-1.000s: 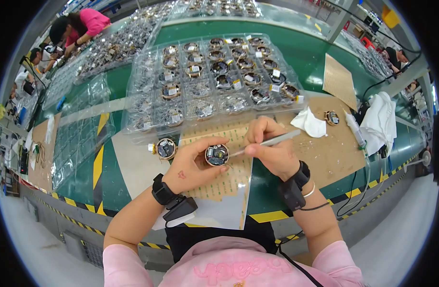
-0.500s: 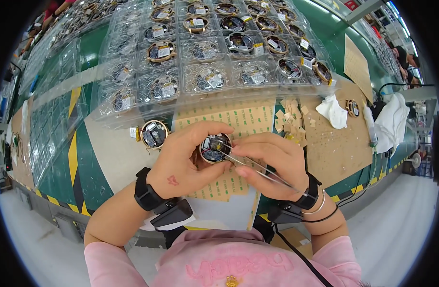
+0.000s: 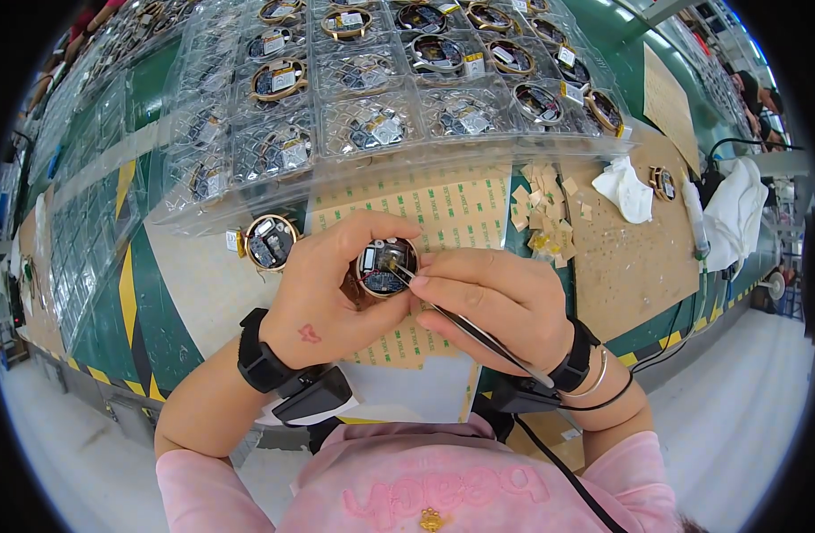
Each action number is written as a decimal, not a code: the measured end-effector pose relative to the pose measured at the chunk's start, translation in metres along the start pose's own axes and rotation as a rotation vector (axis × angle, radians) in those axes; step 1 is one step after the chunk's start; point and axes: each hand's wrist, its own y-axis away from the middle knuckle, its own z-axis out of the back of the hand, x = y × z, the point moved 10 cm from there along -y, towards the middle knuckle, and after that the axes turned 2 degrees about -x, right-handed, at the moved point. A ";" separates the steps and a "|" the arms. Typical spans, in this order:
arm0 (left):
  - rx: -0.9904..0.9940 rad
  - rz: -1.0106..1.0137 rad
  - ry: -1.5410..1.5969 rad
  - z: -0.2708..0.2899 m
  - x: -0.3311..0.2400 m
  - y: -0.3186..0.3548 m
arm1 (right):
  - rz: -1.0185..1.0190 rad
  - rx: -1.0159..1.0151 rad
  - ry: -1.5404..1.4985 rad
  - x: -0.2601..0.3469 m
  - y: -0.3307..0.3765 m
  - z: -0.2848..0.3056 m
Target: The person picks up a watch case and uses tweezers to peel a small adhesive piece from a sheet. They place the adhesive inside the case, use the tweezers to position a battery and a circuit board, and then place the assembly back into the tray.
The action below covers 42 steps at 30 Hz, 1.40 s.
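Between thumb and fingers, my left hand grips a round watch case with a gold rim, its circuit board and small parts facing up. My right hand is closed on metal tweezers, whose tips reach inside the case near a small yellowish part. Whether the tips pinch anything is too small to tell. A second open watch case, with a white-labelled piece beside it, lies just left of my left hand. Under both hands is a tan adhesive sheet printed in green.
Stacked clear plastic trays with several watch cases stand at the far side. Small tan paper squares lie right of the sheet. A brown board holds a white cloth and another watch case.
The tweezers are drawn closer together, and their tips have moved slightly left with the case. The view has shifted a little, so the trays appear displaced.
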 end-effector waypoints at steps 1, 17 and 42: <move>-0.006 0.000 0.003 0.000 0.000 0.001 | 0.001 0.005 0.016 0.002 0.001 -0.001; -0.039 -0.062 -0.158 0.009 -0.008 0.003 | 0.076 -0.018 0.118 0.015 -0.002 -0.013; -0.056 0.041 -0.098 0.008 -0.003 0.006 | 0.008 -0.009 -0.058 0.006 -0.002 -0.008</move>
